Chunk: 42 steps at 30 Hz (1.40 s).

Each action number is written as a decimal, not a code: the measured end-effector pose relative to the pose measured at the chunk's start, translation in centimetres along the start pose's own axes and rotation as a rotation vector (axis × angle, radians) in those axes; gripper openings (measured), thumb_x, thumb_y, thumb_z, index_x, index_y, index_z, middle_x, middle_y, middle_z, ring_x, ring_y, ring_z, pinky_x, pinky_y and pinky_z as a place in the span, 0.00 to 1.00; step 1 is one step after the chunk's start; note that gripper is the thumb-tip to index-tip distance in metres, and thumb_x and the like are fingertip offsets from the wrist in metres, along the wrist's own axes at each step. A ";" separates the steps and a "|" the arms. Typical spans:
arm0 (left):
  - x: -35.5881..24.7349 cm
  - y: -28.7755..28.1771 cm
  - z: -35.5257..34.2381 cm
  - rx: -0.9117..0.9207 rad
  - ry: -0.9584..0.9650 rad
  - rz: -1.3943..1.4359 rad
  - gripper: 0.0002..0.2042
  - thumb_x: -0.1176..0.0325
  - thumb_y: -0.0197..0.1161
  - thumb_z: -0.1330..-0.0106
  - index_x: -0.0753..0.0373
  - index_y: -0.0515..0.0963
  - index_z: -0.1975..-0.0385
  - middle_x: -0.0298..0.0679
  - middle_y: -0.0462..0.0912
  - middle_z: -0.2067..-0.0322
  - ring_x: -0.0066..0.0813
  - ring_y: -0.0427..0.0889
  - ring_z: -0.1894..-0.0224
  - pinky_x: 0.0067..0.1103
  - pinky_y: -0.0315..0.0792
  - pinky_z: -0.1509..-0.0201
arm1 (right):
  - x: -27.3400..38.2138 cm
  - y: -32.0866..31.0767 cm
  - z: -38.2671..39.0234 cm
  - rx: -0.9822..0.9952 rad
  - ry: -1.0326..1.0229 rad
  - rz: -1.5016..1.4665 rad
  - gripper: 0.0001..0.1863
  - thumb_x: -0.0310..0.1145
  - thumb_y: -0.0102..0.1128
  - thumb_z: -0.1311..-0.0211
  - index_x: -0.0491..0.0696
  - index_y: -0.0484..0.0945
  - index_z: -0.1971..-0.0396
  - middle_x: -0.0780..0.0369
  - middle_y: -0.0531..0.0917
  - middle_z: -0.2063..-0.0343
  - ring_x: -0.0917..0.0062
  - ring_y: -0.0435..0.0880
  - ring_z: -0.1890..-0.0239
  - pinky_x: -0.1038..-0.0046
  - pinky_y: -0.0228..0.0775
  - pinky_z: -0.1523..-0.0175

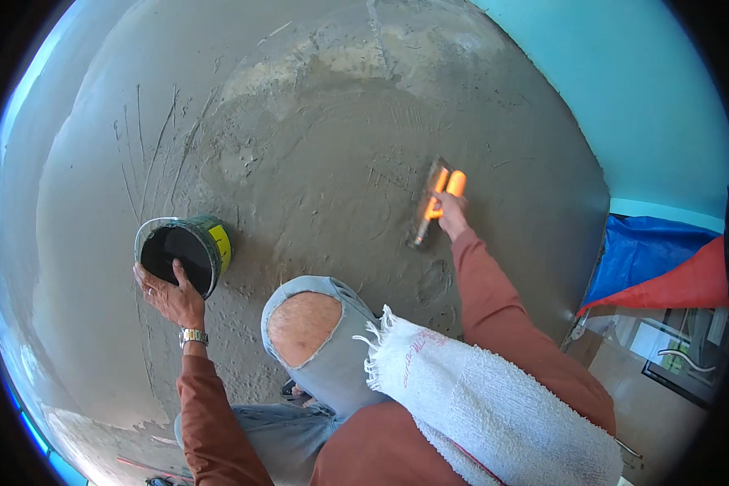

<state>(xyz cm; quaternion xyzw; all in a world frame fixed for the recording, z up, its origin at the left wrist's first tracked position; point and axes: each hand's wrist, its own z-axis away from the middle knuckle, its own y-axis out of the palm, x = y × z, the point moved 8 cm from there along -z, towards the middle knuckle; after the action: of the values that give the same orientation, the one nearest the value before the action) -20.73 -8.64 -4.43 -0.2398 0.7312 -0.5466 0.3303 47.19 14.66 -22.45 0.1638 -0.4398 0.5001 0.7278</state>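
My left hand [172, 301] grips the rim of a dark green bucket [211, 235], thumb on the inside and fingers round the outside. The bucket is tilted with its mouth toward me; its wire handle hangs at the left, and dark grey residue coats its inside. Off to the right, my right hand [452, 215] is closed round the orange handle of a plastering trowel [436, 194]. The trowel's narrow metal blade lies at or close above the wet grey cement floor [324, 186]; I cannot tell if it touches.
A turquoise wall [648, 105] bounds the floor on the right. Beside it lie a blue tarp [648, 247] and a red sheet [680, 279]. My bent knee [304, 328] shows through torn jeans, and a white towel [478, 397] hangs over my shoulder. Rougher, paler cement [348, 61] spreads ahead.
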 end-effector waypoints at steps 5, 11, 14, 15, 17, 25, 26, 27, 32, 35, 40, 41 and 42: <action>0.4 -0.2 0.0 -0.043 0.026 -0.005 0.40 0.46 0.58 0.30 0.64 0.50 0.26 0.52 0.58 0.29 0.49 0.56 0.26 0.41 0.51 0.24 | 2.5 12.0 0.7 0.159 -0.128 0.225 0.07 0.22 0.70 0.52 0.42 0.78 0.76 0.65 0.78 0.82 0.81 0.77 0.82 0.72 0.68 0.78; 0.4 0.0 -0.2 -0.037 0.004 -0.044 0.40 0.47 0.57 0.30 0.64 0.49 0.26 0.52 0.57 0.28 0.48 0.56 0.26 0.40 0.51 0.24 | 2.1 26.0 9.0 0.454 -0.290 0.478 0.12 0.27 0.70 0.56 0.37 0.82 0.70 0.58 0.85 0.75 0.73 0.86 0.70 0.68 0.77 0.65; 0.2 0.1 -0.3 -0.042 0.019 -0.011 0.40 0.47 0.57 0.29 0.64 0.50 0.26 0.52 0.57 0.28 0.49 0.56 0.26 0.40 0.51 0.24 | 0.7 31.7 16.4 0.610 -0.397 0.736 0.15 0.31 0.75 0.59 0.39 0.82 0.71 0.60 0.82 0.78 0.77 0.82 0.77 0.69 0.75 0.71; 0.8 0.2 -0.2 -0.025 0.006 -0.012 0.39 0.48 0.57 0.29 0.64 0.50 0.26 0.52 0.57 0.28 0.50 0.56 0.26 0.40 0.52 0.24 | -0.6 32.7 19.7 0.694 -0.163 0.687 0.21 0.33 0.76 0.60 0.36 0.81 0.67 0.56 0.84 0.76 0.71 0.85 0.74 0.67 0.78 0.67; -0.2 0.5 -0.4 0.003 0.019 0.008 0.39 0.48 0.57 0.29 0.64 0.50 0.26 0.52 0.57 0.28 0.50 0.56 0.26 0.40 0.52 0.25 | -1.2 32.3 20.5 0.669 -0.288 0.912 0.25 0.36 0.77 0.59 0.36 0.81 0.62 0.53 0.87 0.71 0.65 0.88 0.69 0.66 0.80 0.62; -0.5 0.2 -0.2 -0.029 0.009 -0.012 0.38 0.50 0.58 0.30 0.63 0.51 0.27 0.52 0.59 0.29 0.50 0.57 0.27 0.41 0.53 0.26 | 6.9 16.4 6.7 0.182 -0.565 1.028 0.22 0.39 0.73 0.49 0.41 0.81 0.58 0.50 0.87 0.62 0.59 0.88 0.59 0.62 0.79 0.57; -0.4 0.1 -0.2 -0.027 0.006 -0.015 0.38 0.50 0.58 0.30 0.63 0.51 0.27 0.52 0.59 0.29 0.50 0.57 0.27 0.41 0.53 0.26 | 7.4 16.0 6.3 0.197 -0.516 0.975 0.23 0.38 0.73 0.50 0.40 0.81 0.57 0.50 0.87 0.62 0.58 0.88 0.59 0.62 0.79 0.56; -0.3 -0.1 -0.2 -0.032 0.003 -0.003 0.38 0.50 0.59 0.30 0.63 0.51 0.27 0.52 0.59 0.29 0.50 0.57 0.27 0.41 0.53 0.26 | 6.9 16.4 6.9 0.200 -0.514 0.977 0.23 0.38 0.73 0.50 0.40 0.81 0.57 0.50 0.87 0.62 0.58 0.88 0.59 0.62 0.79 0.56; 0.2 -0.2 -0.2 -0.066 0.006 0.009 0.38 0.52 0.60 0.31 0.63 0.52 0.27 0.51 0.59 0.29 0.50 0.58 0.27 0.41 0.53 0.26 | -2.0 23.6 19.7 0.510 -0.534 1.038 0.20 0.37 0.71 0.49 0.41 0.80 0.59 0.48 0.86 0.61 0.54 0.86 0.56 0.57 0.79 0.53; 0.4 -0.2 -0.2 -0.005 -0.026 -0.024 0.38 0.53 0.59 0.30 0.63 0.50 0.27 0.51 0.58 0.29 0.48 0.56 0.26 0.40 0.53 0.25 | -4.9 26.4 26.8 0.684 -0.620 1.065 0.19 0.36 0.69 0.48 0.41 0.78 0.59 0.45 0.83 0.58 0.49 0.83 0.52 0.55 0.76 0.47; 0.6 -0.1 -0.3 -0.004 -0.015 -0.017 0.37 0.54 0.58 0.29 0.62 0.50 0.27 0.51 0.58 0.29 0.48 0.56 0.26 0.40 0.54 0.25 | -1.5 29.4 21.5 0.496 -0.702 1.151 0.23 0.33 0.68 0.45 0.41 0.75 0.50 0.47 0.80 0.53 0.50 0.80 0.46 0.57 0.75 0.44; 0.9 0.0 -0.3 -0.001 -0.015 -0.022 0.37 0.54 0.58 0.29 0.62 0.50 0.27 0.51 0.58 0.29 0.48 0.56 0.26 0.40 0.54 0.25 | 0.4 28.7 18.7 0.408 -0.680 1.180 0.23 0.35 0.69 0.45 0.42 0.75 0.50 0.48 0.80 0.54 0.51 0.80 0.47 0.58 0.75 0.45; 0.6 0.1 -0.3 0.001 -0.007 -0.012 0.37 0.54 0.57 0.29 0.62 0.50 0.27 0.51 0.58 0.29 0.48 0.56 0.26 0.40 0.53 0.25 | 2.2 27.6 15.3 0.287 -0.684 1.170 0.23 0.38 0.69 0.44 0.42 0.76 0.51 0.49 0.81 0.54 0.52 0.81 0.47 0.59 0.76 0.46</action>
<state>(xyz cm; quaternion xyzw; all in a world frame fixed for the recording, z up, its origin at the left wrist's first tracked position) -21.34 -8.80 -4.64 -0.2459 0.7283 -0.5480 0.3299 16.09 17.86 -17.63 0.1427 -0.5903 0.7838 0.1298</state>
